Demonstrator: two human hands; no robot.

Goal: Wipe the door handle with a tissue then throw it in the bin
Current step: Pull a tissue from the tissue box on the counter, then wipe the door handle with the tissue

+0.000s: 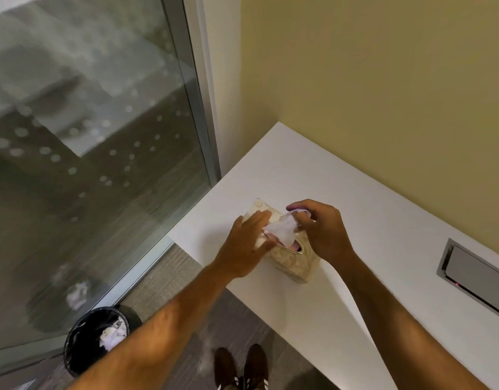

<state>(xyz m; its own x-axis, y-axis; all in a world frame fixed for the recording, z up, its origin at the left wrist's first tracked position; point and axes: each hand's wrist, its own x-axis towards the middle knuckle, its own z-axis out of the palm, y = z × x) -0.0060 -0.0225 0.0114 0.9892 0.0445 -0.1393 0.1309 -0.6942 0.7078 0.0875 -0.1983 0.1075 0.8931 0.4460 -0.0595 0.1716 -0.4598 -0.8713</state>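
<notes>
A beige patterned tissue box (294,263) stands on the white counter (341,192). My left hand (246,246) lies flat on the box's top with fingers spread, pressing it down. My right hand (321,229) pinches a white tissue (282,229) that stretches up out of the box's slot. A black bin (82,342) lined with a bag sits on the floor at lower left, with crumpled tissues inside. No door handle is in view.
A glass panel (87,136) in a metal frame fills the left side. A yellow wall (383,80) backs the counter. A metal flap (476,274) is set into the counter at right. My shoes (242,367) stand on grey carpet.
</notes>
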